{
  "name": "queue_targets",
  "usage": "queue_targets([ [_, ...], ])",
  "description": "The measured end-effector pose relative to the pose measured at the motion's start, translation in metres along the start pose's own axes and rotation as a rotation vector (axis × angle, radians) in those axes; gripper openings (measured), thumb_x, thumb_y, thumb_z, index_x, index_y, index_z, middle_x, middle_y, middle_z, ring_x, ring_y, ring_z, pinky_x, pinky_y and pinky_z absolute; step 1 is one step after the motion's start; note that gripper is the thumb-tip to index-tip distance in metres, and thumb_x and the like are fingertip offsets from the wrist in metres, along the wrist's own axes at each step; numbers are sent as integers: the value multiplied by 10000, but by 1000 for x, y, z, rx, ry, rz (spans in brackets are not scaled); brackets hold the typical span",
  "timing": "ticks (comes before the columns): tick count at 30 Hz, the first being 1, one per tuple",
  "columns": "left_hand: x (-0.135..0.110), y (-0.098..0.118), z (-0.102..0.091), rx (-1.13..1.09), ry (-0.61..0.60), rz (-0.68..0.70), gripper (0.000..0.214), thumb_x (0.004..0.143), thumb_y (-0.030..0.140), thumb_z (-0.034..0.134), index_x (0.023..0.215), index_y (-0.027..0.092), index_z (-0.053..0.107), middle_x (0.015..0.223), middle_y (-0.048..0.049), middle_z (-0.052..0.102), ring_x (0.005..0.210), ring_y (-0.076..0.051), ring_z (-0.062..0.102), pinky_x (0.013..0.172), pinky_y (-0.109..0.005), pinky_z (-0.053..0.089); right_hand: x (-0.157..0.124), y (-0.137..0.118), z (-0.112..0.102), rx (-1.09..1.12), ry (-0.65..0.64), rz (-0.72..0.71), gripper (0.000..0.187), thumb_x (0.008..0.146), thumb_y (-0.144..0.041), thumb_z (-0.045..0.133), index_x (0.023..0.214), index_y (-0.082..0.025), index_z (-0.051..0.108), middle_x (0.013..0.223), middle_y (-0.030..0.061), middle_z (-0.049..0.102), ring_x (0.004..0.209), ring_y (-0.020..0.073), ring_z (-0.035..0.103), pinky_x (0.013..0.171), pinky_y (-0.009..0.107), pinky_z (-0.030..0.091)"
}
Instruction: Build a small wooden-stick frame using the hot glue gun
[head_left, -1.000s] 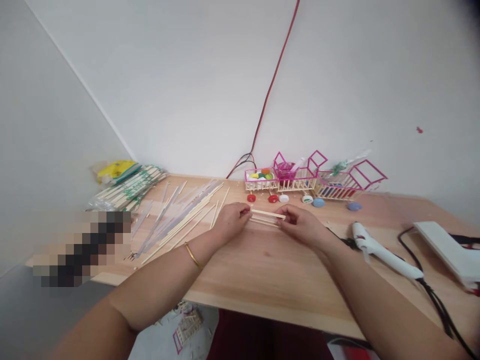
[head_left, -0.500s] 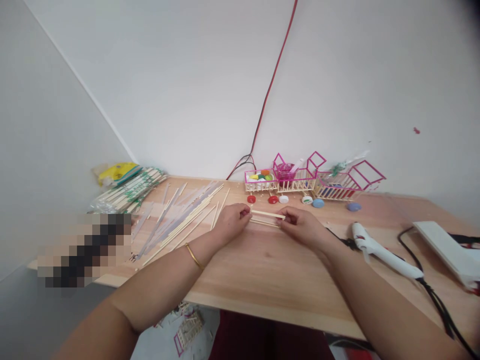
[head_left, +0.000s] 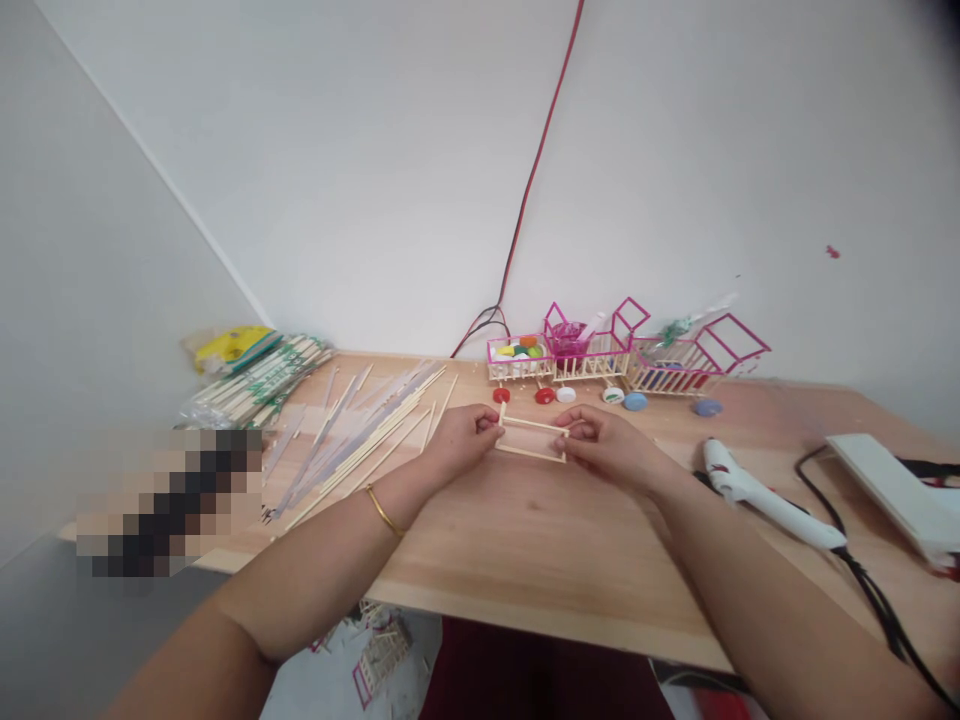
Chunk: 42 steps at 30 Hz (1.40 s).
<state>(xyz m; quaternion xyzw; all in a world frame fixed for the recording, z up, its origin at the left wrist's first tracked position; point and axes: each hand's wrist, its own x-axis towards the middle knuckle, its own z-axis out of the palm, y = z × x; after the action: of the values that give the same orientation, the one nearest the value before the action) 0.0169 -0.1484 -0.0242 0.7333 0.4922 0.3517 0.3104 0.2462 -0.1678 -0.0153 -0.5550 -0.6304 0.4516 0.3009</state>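
Between my two hands is a small rectangular frame of pale wooden sticks (head_left: 534,455), held a little above the table. My left hand (head_left: 469,437) pinches its left end, where one short stick juts up past the corner. At the right end, the fingers of my right hand (head_left: 596,440) are closed on the frame's short side. Behind it stand small stick carts (head_left: 592,362) with magenta-edged baskets and bottle-cap wheels (head_left: 545,396). Loose pale sticks (head_left: 382,432) lie to the left of my left hand.
A white glue gun (head_left: 772,505) with a black cable lies at the right, beside a white box-like device (head_left: 889,495). Packaged sticks (head_left: 274,375) and a yellow packet (head_left: 234,348) sit at the back left. Another stick cart (head_left: 381,655) is on the floor below the table (head_left: 540,570).
The stick frame has been tilted so its rectangle faces me more openly, and the upright stick at its left corner now shows. Both hands still hold it in nearly the same place.
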Motion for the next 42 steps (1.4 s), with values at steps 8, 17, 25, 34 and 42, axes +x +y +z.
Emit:
queue_targets([
  [8,-1,2,0,156,-5,87,139,756,261,521,744,170,625,647,19,601,613,-106,525,580,-209,340,6,8,5,-32,104,-144,214,701,-368,613,800,-194,538,607,-29,557,526,103,487,461,209,334],
  [17,-2,4,0,214,-5,104,153,762,259,505,763,175,632,606,19,583,595,-113,511,570,-212,325,10,11,8,-241,254,-226,171,723,-308,540,836,-197,602,702,3,598,574,125,529,530,245,394],
  [25,0,0,5,154,13,52,138,715,237,550,814,185,630,716,5,636,675,-124,559,629,-216,399,12,14,10,-323,304,-312,140,692,-241,525,777,-191,624,736,22,600,633,140,540,566,253,414],
  [34,3,2,8,-384,-36,-116,205,677,325,627,739,141,563,592,29,553,484,-55,445,474,-174,333,3,-6,4,40,212,-211,235,684,-373,634,813,-182,588,700,-3,567,596,110,489,542,240,386],
  [42,4,3,2,-796,-93,-215,289,622,354,697,682,128,526,570,26,560,426,-39,438,429,-172,348,-4,-12,-4,230,121,-264,334,774,-465,551,990,-211,550,685,-18,494,603,108,467,585,260,418],
])
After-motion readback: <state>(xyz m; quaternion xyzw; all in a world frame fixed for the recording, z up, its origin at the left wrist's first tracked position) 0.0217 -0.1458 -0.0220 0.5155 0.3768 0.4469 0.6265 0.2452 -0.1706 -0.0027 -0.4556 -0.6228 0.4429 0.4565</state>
